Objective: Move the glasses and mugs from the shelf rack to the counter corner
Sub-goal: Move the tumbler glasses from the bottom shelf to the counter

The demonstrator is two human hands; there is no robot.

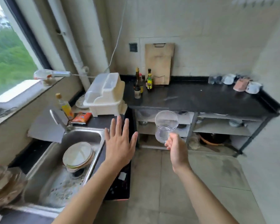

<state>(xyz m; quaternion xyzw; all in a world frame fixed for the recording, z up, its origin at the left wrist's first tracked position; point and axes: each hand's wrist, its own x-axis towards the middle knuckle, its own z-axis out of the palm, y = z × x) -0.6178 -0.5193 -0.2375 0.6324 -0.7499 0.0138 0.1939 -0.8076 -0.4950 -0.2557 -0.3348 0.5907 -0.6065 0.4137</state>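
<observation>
My right hand (176, 143) grips a clear drinking glass (166, 125) by its base, mouth tilted up and away, in front of the shelf rack (220, 126) under the black counter (200, 97). My left hand (120, 143) hovers flat with fingers spread beside the sink edge, holding nothing. At the counter's far right corner stand several glasses and mugs: two dark glasses (216, 79), a white mug (229, 79), a pink mug (241, 84) and a white mug (253, 87). A few bowls and dishes lie on the rack shelves.
A steel sink (58, 175) with stacked plates (78, 156) is at the left. A white dish drainer (106, 94), sauce bottles (143, 81) and a wooden cutting board (159, 62) stand along the counter. A dark pot (214, 138) sits on the floor under the rack.
</observation>
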